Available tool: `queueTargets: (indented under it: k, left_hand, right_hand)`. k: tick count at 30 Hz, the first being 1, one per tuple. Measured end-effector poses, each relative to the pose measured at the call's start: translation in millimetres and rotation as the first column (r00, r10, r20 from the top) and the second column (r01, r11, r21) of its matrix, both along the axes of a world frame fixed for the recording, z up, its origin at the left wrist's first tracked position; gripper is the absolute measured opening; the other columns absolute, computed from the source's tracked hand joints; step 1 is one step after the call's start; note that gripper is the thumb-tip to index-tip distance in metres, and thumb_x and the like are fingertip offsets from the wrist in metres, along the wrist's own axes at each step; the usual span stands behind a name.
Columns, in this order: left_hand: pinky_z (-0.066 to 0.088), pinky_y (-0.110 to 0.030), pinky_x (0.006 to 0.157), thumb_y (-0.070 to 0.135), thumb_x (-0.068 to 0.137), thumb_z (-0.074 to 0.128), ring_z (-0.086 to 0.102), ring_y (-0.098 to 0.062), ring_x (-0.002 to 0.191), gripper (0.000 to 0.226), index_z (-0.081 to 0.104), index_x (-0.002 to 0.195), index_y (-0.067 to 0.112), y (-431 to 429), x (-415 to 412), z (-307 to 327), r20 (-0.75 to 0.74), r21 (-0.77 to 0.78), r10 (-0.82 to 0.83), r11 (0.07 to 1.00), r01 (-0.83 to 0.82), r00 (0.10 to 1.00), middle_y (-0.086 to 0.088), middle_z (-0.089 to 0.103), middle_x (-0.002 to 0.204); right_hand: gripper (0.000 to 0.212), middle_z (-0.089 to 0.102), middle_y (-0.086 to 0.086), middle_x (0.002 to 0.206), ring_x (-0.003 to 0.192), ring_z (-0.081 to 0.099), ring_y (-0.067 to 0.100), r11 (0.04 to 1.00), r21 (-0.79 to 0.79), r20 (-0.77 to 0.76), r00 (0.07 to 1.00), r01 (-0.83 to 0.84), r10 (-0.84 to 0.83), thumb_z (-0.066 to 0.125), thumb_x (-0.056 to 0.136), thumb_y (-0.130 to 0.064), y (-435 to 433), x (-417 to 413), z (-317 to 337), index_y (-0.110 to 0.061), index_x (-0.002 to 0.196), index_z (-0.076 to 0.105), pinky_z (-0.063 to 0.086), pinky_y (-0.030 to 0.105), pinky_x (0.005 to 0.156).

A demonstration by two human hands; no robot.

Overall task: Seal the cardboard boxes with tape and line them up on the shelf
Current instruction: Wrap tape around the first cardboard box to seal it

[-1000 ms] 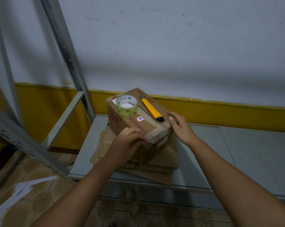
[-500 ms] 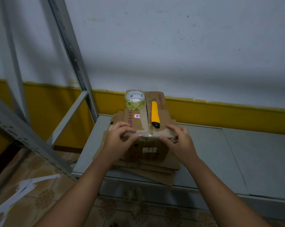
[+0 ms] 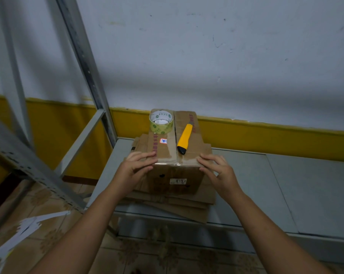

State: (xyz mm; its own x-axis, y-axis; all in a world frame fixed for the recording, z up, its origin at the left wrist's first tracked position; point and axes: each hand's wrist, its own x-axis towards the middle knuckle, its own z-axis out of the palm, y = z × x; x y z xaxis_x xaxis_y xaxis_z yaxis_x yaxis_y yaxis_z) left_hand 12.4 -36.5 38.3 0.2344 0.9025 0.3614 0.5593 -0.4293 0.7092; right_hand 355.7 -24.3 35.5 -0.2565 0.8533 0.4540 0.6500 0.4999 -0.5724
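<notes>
A closed cardboard box point(image 3: 175, 177) with a taped top seam stands on a stack of flattened cardboard point(image 3: 194, 204) on the grey shelf point(image 3: 266, 190). On the box's top lie a roll of clear tape point(image 3: 161, 122) at the far left and a yellow utility knife point(image 3: 184, 138) to its right. My left hand point(image 3: 136, 168) rests on the box's near left corner, fingers stretched over the top edge. My right hand point(image 3: 216, 169) touches the near right corner with spread fingers.
Grey metal shelf uprights point(image 3: 84, 62) and a slanted perforated rail point(image 3: 22, 165) stand at the left. A white wall with a yellow band point(image 3: 266, 139) runs behind the shelf. White paper scraps point(image 3: 18, 234) lie on the tiled floor.
The box has been turned from a skewed angle to face me squarely. Both hands have shifted to its near top corners, and the knife now points slightly left.
</notes>
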Motion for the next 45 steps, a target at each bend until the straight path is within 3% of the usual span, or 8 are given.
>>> queueTargets:
  k: [4, 12, 19, 23, 28, 33, 41, 45]
  left_hand:
    - [0.053, -0.031, 0.109, 0.014, 0.092, 0.078, 0.053, -0.002, 0.134, 0.044, 0.071, 0.134, 0.028, -7.6, 10.0, 3.9, 0.098, -0.046, 0.140, 0.990, -0.136, 0.985, 0.014, 0.063, 0.140]
    - [0.065, -0.042, 0.079, 0.024, 0.080, 0.090, 0.073, -0.006, 0.095, 0.023, 0.082, 0.099, 0.015, -15.6, 21.7, -6.6, 0.154, 0.091, 0.376, 0.915, -0.392, 0.914, 0.006, 0.078, 0.096]
    - [0.061, -0.040, 0.065, 0.037, 0.087, 0.079, 0.071, -0.010, 0.078, 0.024, 0.079, 0.085, 0.014, -16.2, 15.1, -15.9, 0.043, 0.137, 0.357, 0.923, -0.360, 0.933, 0.004, 0.075, 0.082]
    - [0.061, -0.042, 0.067, 0.047, 0.091, 0.069, 0.070, -0.014, 0.086, 0.027, 0.070, 0.084, 0.021, -15.3, 14.0, -15.1, 0.050, 0.034, 0.323, 0.945, -0.325, 0.945, 0.003, 0.073, 0.088]
    - [0.062, -0.037, 0.072, 0.030, 0.092, 0.077, 0.067, -0.006, 0.096, 0.013, 0.065, 0.087, 0.030, -15.9, 11.4, -9.1, 0.038, -0.028, 0.282, 0.959, -0.281, 0.959, 0.007, 0.072, 0.096]
    - [0.055, -0.016, 0.073, 0.023, 0.095, 0.076, 0.065, -0.003, 0.102, 0.011, 0.069, 0.093, 0.032, -17.8, 5.3, -2.7, 0.058, -0.109, 0.218, 0.971, -0.211, 0.974, 0.009, 0.070, 0.102]
    - [0.063, -0.030, 0.072, 0.008, 0.093, 0.077, 0.068, -0.007, 0.105, 0.030, 0.067, 0.110, 0.031, -6.5, -4.3, 14.7, 0.038, -0.172, 0.132, 0.977, -0.123, 0.991, 0.012, 0.069, 0.110]
    - [0.061, -0.021, 0.070, 0.010, 0.088, 0.084, 0.070, -0.005, 0.101, 0.034, 0.068, 0.111, 0.028, -1.3, -5.1, 26.2, -0.008, -0.145, 0.058, 0.988, -0.058, 0.998, 0.009, 0.064, 0.112]
  right_hand:
    - [0.036, 0.061, -0.006, 0.133, 0.125, 0.056, 0.003, 0.993, -0.085, -0.136, 0.987, 0.078, -0.089, 0.072, 0.094, -0.006, -6.9, -0.2, 1.1, -0.016, 0.129, 0.072, 0.049, 0.021, 0.105]
    - [0.022, 0.075, -0.008, 0.088, 0.086, 0.071, 0.006, 0.913, -0.246, -0.374, 0.838, 0.324, -0.398, 0.086, 0.083, -0.016, -20.5, -13.6, -0.8, -0.018, 0.103, 0.076, 0.059, 0.022, 0.078]
    - [0.025, 0.069, -0.005, 0.093, 0.090, 0.065, -0.003, 0.955, -0.080, -0.184, 0.937, 0.285, -0.295, 0.079, 0.088, -0.007, -22.3, -4.8, -7.2, -0.009, 0.113, 0.076, 0.049, 0.005, 0.076]
    - [0.023, 0.071, 0.005, 0.095, 0.082, 0.065, 0.009, 0.962, 0.039, -0.117, 0.957, 0.270, -0.264, 0.076, 0.091, -0.006, -23.4, -6.6, -14.4, -0.005, 0.114, 0.074, 0.052, 0.012, 0.074]
    - [0.028, 0.070, 0.004, 0.100, 0.088, 0.067, 0.012, 0.970, 0.029, -0.140, 0.962, 0.240, -0.234, 0.075, 0.092, -0.008, -25.4, -6.7, -15.8, -0.004, 0.120, 0.072, 0.056, 0.017, 0.078]
    - [0.030, 0.069, -0.001, 0.107, 0.098, 0.066, 0.007, 0.986, -0.021, -0.153, 0.974, 0.168, -0.169, 0.067, 0.099, -0.014, -32.8, 2.1, -14.6, -0.009, 0.128, 0.069, 0.054, 0.016, 0.083]
    - [0.043, 0.060, -0.003, 0.122, 0.102, 0.066, 0.008, 0.993, -0.076, -0.146, 0.984, 0.096, -0.106, 0.069, 0.093, 0.004, -15.0, 14.6, 1.2, -0.015, 0.132, 0.069, 0.055, 0.018, 0.088]
    - [0.041, 0.064, -0.003, 0.121, 0.107, 0.065, 0.005, 0.998, -0.055, -0.089, 0.995, 0.035, -0.040, 0.076, 0.087, 0.004, -10.0, 18.6, 8.0, -0.014, 0.124, 0.075, 0.056, 0.018, 0.088]
